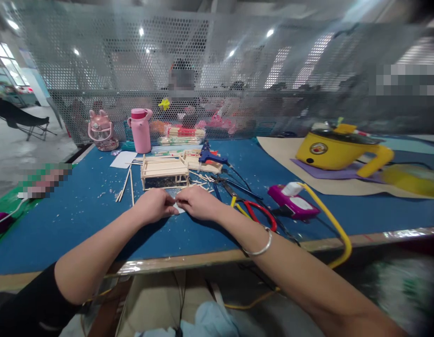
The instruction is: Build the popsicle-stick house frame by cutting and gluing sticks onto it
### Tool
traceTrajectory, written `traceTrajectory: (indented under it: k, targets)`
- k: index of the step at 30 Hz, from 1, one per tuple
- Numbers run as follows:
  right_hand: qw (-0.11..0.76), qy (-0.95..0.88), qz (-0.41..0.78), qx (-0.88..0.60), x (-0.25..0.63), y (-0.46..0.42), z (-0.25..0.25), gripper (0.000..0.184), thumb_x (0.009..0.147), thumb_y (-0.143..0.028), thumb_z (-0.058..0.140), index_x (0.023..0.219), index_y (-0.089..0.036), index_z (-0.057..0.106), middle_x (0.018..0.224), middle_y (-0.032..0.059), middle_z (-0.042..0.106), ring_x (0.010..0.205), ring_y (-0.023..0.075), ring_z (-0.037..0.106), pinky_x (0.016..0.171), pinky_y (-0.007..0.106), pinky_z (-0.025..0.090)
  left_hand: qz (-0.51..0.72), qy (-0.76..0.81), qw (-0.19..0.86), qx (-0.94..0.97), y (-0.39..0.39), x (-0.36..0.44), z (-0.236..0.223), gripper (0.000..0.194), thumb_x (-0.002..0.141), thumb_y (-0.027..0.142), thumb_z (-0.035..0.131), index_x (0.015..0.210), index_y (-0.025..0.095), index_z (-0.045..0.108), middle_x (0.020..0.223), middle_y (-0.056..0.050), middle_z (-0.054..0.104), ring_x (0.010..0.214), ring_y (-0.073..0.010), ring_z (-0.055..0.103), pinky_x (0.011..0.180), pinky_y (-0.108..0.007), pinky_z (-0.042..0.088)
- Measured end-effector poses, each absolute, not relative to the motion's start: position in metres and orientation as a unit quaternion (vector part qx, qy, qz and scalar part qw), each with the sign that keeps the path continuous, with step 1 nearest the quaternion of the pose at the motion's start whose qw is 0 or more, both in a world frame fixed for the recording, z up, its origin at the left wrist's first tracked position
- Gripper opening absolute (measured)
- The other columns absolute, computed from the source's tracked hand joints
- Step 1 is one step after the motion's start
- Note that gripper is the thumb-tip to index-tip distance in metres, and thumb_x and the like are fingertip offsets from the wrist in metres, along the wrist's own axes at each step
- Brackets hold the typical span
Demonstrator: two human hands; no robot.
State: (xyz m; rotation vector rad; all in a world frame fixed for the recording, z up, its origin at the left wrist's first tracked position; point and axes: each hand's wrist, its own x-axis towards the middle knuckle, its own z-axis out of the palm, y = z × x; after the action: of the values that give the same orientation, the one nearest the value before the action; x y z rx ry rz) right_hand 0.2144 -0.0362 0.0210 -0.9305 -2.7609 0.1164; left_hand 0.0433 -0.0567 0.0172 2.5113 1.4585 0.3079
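Note:
My left hand (154, 205) and my right hand (198, 202) meet low over the blue table, fingertips almost touching. Both are closed, their fingers pinched at a small piece of white paper (180, 210), mostly covered by the fingers. Just beyond them stands a small frame of thin wooden sticks (165, 167), built with a slatted top and upright legs. Loose wooden sticks (123, 185) lie left of it. A blue glue gun (212, 158) rests behind and to the right of the frame, near another pale wooden piece (202, 164).
Red-handled pliers (261, 213) and a purple power strip (294, 202) with a yellow cable lie to the right. A yellow electric pot (338, 152) stands farther right. At the back are a pink bottle (141, 133), a clear pink jug (101, 133) and a perforated metal screen (114, 70).

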Motion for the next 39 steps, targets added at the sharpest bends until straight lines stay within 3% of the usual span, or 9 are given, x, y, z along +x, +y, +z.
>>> traceTrajectory:
  k: [8,12,16,19,22,29,33,37,39]
  targets:
    - [0.107,-0.938,0.068,-0.324,0.216,-0.036,0.022,0.016,0.079,-0.016,0.051,0.073,-0.014,0.066,0.07,0.0048,0.065,0.064,0.0125,0.051,0.059,0.022,0.029,0.099,0.495,0.113,0.856,-0.056,0.043,0.017,0.03,0.073,0.046,0.056,0.077,0.02,0.07,0.066,-0.004,0.065,0.058,-0.0138,0.052,0.052,-0.023,0.027]
    - [0.173,-0.896,0.106,-0.394,0.215,-0.034,0.021,0.015,0.076,-0.012,0.049,0.067,-0.014,0.061,0.066,0.0038,0.061,0.063,0.0119,0.049,0.06,0.023,0.03,0.117,0.508,0.115,0.845,-0.056,0.043,0.015,0.03,0.071,0.047,0.059,0.076,0.019,0.07,0.069,-0.005,0.066,0.061,-0.0144,0.054,0.054,-0.022,0.03]
    - [0.264,-0.791,0.391,-0.39,0.215,-0.032,0.018,0.01,0.079,-0.019,0.046,0.07,-0.017,0.049,0.053,-0.0052,0.045,0.048,0.0082,0.039,0.05,0.021,0.029,0.146,0.511,0.116,0.839,-0.058,0.043,0.016,0.031,0.068,0.047,0.063,0.085,0.021,0.07,0.073,-0.004,0.066,0.064,-0.0151,0.056,0.055,-0.022,0.033]
    - [0.254,-0.659,0.632,-0.318,0.217,-0.031,0.017,0.016,0.08,-0.032,0.05,0.073,-0.019,0.043,0.052,-0.0081,0.039,0.042,0.0059,0.031,0.041,0.018,0.026,0.237,0.499,0.121,0.825,-0.059,0.043,0.016,0.036,0.075,0.044,0.058,0.103,0.022,0.065,0.083,-0.004,0.067,0.064,-0.0139,0.056,0.058,-0.022,0.037]
    - [0.227,-0.59,0.726,-0.269,0.22,-0.031,0.02,0.025,0.072,-0.035,0.063,0.074,-0.017,0.045,0.059,-0.0066,0.043,0.044,0.0035,0.031,0.039,0.015,0.025,0.334,0.454,0.126,0.816,-0.056,0.044,0.014,0.038,0.08,0.034,0.054,0.115,0.02,0.058,0.088,-0.005,0.067,0.07,-0.0134,0.057,0.066,-0.023,0.042]
    - [0.181,-0.563,0.763,-0.261,0.222,-0.034,0.025,0.026,0.069,-0.029,0.069,0.077,-0.014,0.05,0.053,-0.008,0.04,0.042,0.0019,0.027,0.036,0.014,0.021,0.373,0.414,0.214,0.803,-0.058,0.047,0.015,0.022,0.075,0.029,0.061,0.094,0.019,0.068,0.082,-0.003,0.07,0.07,-0.0127,0.06,0.065,-0.02,0.045]
    - [0.256,-0.537,0.752,-0.284,0.221,-0.03,0.025,0.02,0.068,-0.021,0.065,0.078,-0.015,0.049,0.051,-0.0072,0.045,0.04,0.0026,0.033,0.037,0.014,0.026,0.447,0.474,0.216,0.727,-0.059,0.05,0.015,0.014,0.068,0.029,0.066,0.067,0.016,0.068,0.061,0.0,0.066,0.055,-0.0097,0.054,0.054,-0.019,0.041]
    - [0.338,-0.482,0.732,-0.342,0.222,-0.025,0.026,0.024,0.063,-0.007,0.055,0.083,-0.018,0.047,0.056,-0.0053,0.053,0.045,0.0054,0.045,0.045,0.017,0.037,0.526,0.477,0.334,0.619,-0.054,0.053,0.012,0.023,0.068,0.035,0.065,0.075,0.014,0.068,0.063,-0.002,0.066,0.058,-0.0117,0.058,0.057,-0.022,0.045]
    - [0.347,-0.47,0.737,-0.341,0.222,-0.025,0.026,0.019,0.063,-0.009,0.053,0.079,-0.018,0.046,0.053,-0.0062,0.051,0.042,0.0047,0.041,0.044,0.017,0.036,0.558,0.454,0.425,0.55,-0.052,0.055,0.012,0.032,0.064,0.039,0.068,0.082,0.012,0.066,0.067,-0.004,0.067,0.063,-0.0129,0.061,0.061,-0.024,0.048]
